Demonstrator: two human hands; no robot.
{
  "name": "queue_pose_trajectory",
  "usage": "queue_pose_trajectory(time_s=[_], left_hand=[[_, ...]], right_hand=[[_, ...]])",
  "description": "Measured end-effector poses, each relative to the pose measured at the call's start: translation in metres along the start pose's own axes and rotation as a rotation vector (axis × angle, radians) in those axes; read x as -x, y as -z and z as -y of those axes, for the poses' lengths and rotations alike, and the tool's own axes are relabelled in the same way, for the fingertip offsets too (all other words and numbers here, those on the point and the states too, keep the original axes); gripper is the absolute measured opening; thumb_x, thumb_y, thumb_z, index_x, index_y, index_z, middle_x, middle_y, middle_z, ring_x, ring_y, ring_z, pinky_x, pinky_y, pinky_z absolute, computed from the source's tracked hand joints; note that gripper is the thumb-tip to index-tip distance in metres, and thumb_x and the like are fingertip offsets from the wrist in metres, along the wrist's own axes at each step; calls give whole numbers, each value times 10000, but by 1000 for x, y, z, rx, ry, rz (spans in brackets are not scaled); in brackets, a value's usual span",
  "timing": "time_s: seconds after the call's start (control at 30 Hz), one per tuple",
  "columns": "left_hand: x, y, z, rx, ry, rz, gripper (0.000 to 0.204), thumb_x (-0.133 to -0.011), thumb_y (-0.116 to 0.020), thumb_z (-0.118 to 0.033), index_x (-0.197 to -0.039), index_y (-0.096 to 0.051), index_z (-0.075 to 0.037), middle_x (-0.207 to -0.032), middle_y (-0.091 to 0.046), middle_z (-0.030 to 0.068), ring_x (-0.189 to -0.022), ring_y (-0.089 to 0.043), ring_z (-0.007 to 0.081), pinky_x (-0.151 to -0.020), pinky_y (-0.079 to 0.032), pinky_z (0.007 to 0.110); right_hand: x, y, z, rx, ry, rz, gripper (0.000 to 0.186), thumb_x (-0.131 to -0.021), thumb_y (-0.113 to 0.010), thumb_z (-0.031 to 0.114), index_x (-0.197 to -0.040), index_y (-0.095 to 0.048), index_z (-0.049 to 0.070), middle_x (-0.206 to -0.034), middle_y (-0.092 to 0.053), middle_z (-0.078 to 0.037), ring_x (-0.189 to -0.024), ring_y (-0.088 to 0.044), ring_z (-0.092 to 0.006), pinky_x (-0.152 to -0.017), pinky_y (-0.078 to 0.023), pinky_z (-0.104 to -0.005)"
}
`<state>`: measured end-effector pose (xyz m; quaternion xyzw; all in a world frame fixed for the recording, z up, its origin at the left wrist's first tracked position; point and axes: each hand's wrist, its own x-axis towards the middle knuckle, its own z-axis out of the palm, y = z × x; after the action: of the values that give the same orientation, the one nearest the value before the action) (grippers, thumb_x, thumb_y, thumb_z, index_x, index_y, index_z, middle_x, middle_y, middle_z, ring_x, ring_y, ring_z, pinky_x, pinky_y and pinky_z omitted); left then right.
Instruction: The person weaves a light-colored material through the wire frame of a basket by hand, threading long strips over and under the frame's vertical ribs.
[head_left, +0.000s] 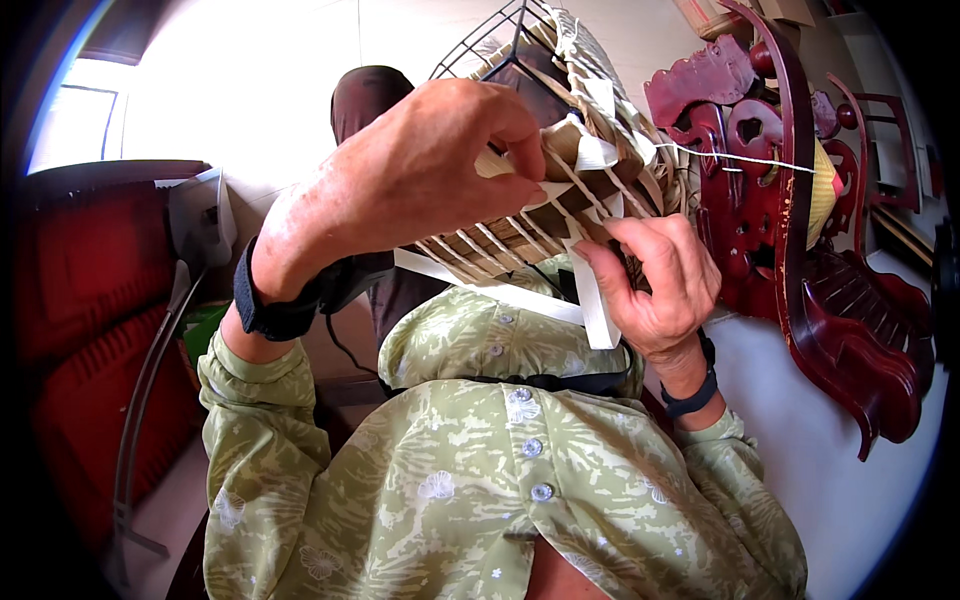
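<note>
Your L hand [430,165] pinches pale strip [555,190] at woven basket [507,240]; your R hand [660,275] grips white strip [597,312], end hanging.

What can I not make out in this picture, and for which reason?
In the head view:
- Palm of the left hand: hidden by the back of that hand.
- Part of the woven piece: covered by the left hand.
- Far end of the black wire frame: cut off by the top edge.
- Scene beyond the window: washed out by glare.

Carved dk red wood chair [795,240] on R, red furniture [100,245] on L, prob. window [85,125] in glare, upper L
</note>
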<state>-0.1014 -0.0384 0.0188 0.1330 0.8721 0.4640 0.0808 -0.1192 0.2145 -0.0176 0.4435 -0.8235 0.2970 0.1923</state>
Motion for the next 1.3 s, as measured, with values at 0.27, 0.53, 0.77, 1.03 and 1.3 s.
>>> queue_pose_trajectory(time_s=[0.27, 0.53, 0.77, 1.03, 1.3], left_hand=[[-7, -10, -3, 58, 89, -140, 116, -839, -719, -93, -879, -688, 11, -821, -713, 86, -795, -686, 164, -744, -539, 323], [-7, -10, 1, -3, 64, -212, 101, -871, -660, -73, -914, -688, 14, -843, -709, 98, -809, -694, 162, -758, -542, 313], [-4, -8, 2, 26, -28, -136, 117, -783, -740, -40, -890, -709, -2, -814, -719, 76, -768, -698, 166, -722, -548, 296], [-6, -10, 7, 1, -74, -138, 107, -768, -777, -43, -857, -725, -19, -854, -716, 65, -778, -702, 188, -723, -556, 302], [-7, -14, 6, 4, -22, -133, 120, -765, -788, -61, -866, -734, -22, -849, -706, 67, -795, -700, 213, -737, -552, 318]], right_hand=[[-10, 4, -2, 40, -152, 68, 194, -737, -773, 22, -835, -629, 108, -767, -507, -43, -631, -563, -248, -557, -466, -370], [-11, 6, -1, -101, -277, 97, 181, -723, -712, -42, -790, -609, 91, -754, -501, -46, -567, -543, -222, -512, -447, -345], [-7, 8, -5, -144, -257, 79, 226, -737, -766, -44, -885, -644, 75, -784, -543, -38, -594, -559, -165, -501, -446, -296], [17, 13, -15, -223, -362, -78, 309, -774, -830, 37, -1037, -668, 28, -865, -623, -51, -665, -589, -104, -542, -484, -234], [9, -4, 1, 79, -218, -58, 240, -747, -825, 81, -941, -684, 65, -780, -574, -47, -595, -576, -217, -535, -465, -329]])
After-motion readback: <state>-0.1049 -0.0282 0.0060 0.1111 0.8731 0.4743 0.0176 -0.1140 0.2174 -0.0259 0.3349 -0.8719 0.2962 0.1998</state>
